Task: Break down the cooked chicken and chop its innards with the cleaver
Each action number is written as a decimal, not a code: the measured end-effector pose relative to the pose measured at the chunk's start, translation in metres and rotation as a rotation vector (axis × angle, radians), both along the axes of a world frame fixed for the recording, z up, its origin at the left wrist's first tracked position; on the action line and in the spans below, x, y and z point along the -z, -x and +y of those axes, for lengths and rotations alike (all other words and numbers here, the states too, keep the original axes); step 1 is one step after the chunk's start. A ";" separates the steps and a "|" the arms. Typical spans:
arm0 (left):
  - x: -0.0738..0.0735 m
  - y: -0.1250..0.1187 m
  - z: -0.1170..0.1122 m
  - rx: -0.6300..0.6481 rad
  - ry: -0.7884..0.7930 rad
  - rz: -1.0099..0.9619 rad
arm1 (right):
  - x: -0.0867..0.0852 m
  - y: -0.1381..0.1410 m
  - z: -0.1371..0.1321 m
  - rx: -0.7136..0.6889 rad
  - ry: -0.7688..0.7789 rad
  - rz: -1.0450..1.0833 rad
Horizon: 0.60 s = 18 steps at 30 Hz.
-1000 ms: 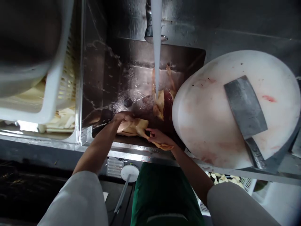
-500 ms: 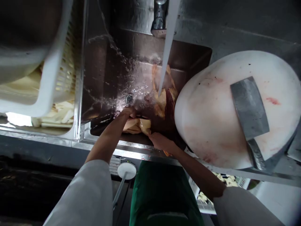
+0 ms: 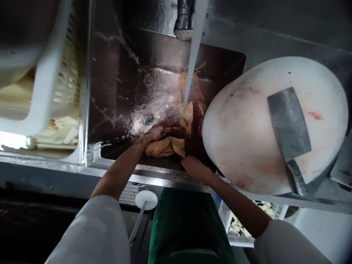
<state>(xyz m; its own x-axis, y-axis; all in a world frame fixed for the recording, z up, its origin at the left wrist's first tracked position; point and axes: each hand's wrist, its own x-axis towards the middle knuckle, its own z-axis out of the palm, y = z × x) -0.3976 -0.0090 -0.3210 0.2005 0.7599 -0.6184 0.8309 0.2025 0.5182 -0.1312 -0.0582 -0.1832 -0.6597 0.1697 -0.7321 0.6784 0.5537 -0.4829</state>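
A pale yellow poultry piece lies low in the steel sink, against its near wall and a little right of the drain. The left hand comes in from the near left, with its fingers curled down over the far left end of the piece, gripping it. The right hand sits at the sink's near rim with its back to the camera. Its fingertips reach the near right end of the same piece, but they are hidden, so I cannot tell whether they are pinched on it or only touching.

Just beyond, darker red and yellow meat lies under the stream of water falling from the tap at the far wall.

To the right, a round white chopping board, stained pink, rests on the desk and overhangs the sink's right edge. A cleaver lies flat on it with its handle pointing near. At far left, a white slotted basket stands above pale strips.
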 end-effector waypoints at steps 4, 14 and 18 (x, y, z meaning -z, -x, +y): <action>-0.019 -0.003 0.011 0.173 -0.051 0.042 | -0.011 -0.006 0.012 0.126 -0.013 -0.088; -0.050 -0.014 0.057 0.313 -0.143 0.121 | 0.066 0.071 0.039 0.689 -0.061 -0.015; -0.032 -0.032 0.076 0.204 -0.249 0.065 | 0.103 0.093 0.016 0.699 0.103 -0.037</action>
<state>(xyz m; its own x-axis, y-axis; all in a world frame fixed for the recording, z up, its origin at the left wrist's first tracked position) -0.3660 0.0668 -0.2887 0.3301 0.8375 -0.4354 0.8745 -0.0977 0.4750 -0.2239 -0.0423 -0.2863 -0.3957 0.4730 -0.7872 0.8753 -0.0650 -0.4791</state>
